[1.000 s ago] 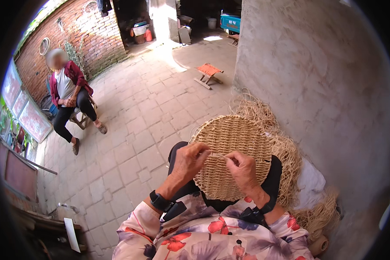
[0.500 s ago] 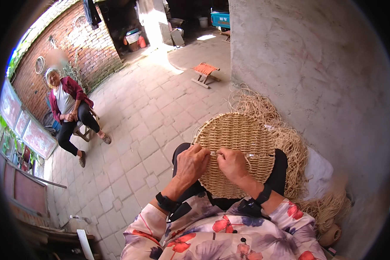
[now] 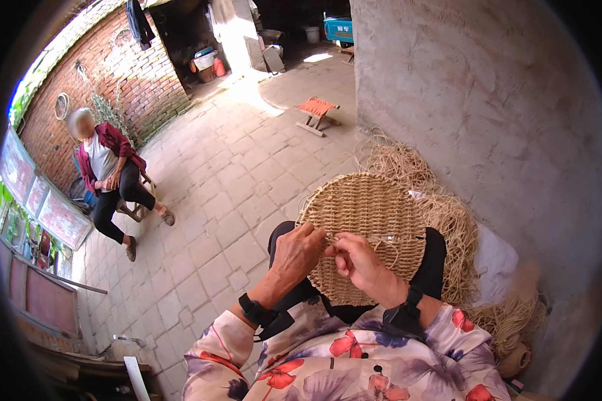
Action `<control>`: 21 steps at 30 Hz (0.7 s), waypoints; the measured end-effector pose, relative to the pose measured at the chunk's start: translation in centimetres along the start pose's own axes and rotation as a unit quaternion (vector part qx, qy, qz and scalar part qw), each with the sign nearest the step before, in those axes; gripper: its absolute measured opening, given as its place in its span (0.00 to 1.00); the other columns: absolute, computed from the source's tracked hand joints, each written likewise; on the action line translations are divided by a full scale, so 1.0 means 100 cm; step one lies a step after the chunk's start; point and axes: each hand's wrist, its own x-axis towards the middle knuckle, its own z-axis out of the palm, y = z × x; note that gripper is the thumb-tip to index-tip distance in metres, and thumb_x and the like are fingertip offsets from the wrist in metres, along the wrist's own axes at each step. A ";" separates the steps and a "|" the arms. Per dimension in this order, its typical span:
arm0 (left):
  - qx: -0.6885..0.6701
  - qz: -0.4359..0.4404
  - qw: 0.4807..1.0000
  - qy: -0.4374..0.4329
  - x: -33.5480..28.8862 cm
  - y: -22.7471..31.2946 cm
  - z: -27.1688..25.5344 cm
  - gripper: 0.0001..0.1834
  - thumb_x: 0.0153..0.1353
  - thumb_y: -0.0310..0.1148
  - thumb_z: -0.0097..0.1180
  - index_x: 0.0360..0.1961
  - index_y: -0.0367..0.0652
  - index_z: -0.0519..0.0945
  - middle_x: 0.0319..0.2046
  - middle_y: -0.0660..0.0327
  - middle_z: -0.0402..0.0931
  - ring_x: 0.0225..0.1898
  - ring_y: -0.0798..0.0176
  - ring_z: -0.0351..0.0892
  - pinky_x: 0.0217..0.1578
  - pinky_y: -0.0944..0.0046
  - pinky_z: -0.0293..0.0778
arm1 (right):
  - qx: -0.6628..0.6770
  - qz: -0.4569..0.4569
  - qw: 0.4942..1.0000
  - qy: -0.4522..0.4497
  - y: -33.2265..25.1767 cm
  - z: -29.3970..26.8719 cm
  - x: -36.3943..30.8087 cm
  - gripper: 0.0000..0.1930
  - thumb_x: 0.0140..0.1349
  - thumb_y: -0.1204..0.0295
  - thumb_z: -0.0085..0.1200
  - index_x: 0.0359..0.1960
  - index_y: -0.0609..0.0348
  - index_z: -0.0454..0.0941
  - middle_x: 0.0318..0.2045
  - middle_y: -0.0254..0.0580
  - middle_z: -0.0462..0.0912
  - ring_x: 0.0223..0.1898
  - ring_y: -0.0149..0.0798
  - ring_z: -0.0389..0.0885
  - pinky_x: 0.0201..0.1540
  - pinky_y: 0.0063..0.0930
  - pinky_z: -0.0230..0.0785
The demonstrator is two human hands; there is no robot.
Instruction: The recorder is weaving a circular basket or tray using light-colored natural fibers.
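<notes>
A round mat [image 3: 361,200] woven from tan cord rests on my lap, with a narrow gap running across its middle. My left hand [image 3: 297,254] lies on the left part of the mat, its fingers curled and gripping at the gap. Close beside it, my right hand [image 3: 364,260] is closed in a pinch over the mat's centre, on what looks like a thin strand of cord. A loose cord end [image 3: 396,248] shows on the mat just right of that hand. The fingertips of both hands nearly meet and partly hide the strand.
Heaps of loose tan cord [image 3: 448,234] lie to my right against the grey wall [image 3: 488,100], beside a white sack [image 3: 498,264]. A folding stool [image 3: 318,107] with an orange seat stands ahead. A person [image 3: 110,160] sits at the left.
My right hand has turned and drawn slightly nearer my left, its fingers now curled in a pinch. My left hand stays almost in place. The seated person's head has shifted.
</notes>
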 end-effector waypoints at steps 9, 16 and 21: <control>0.015 0.048 0.995 -0.089 0.018 0.002 -0.006 0.07 0.54 0.31 0.60 0.25 0.41 0.76 0.24 0.57 0.73 0.26 0.51 0.78 0.26 0.53 0.73 | -0.003 0.012 1.000 -0.010 0.004 -0.010 0.002 0.07 0.64 0.73 0.46 0.42 0.60 0.73 0.26 0.38 0.80 0.17 0.24 0.72 0.13 0.19 0.58; 0.066 0.005 0.995 0.070 0.017 -0.023 -0.046 0.03 0.50 0.28 0.58 0.23 0.42 0.76 0.21 0.55 0.74 0.22 0.51 0.78 0.23 0.54 0.74 | -0.549 -0.448 0.698 0.102 -0.032 0.021 -0.029 0.16 0.57 0.78 0.55 0.48 0.60 0.76 0.38 0.44 0.80 0.31 0.46 0.83 0.32 0.37 0.74; 0.035 -0.012 0.991 0.129 0.021 -0.003 -0.109 0.05 0.46 0.22 0.59 0.25 0.42 0.78 0.20 0.61 0.76 0.18 0.61 0.77 0.21 0.64 0.73 | -0.458 -0.406 0.791 -0.001 -0.038 0.048 -0.003 0.13 0.60 0.78 0.55 0.47 0.60 0.78 0.34 0.40 0.80 0.26 0.36 0.78 0.31 0.27 0.71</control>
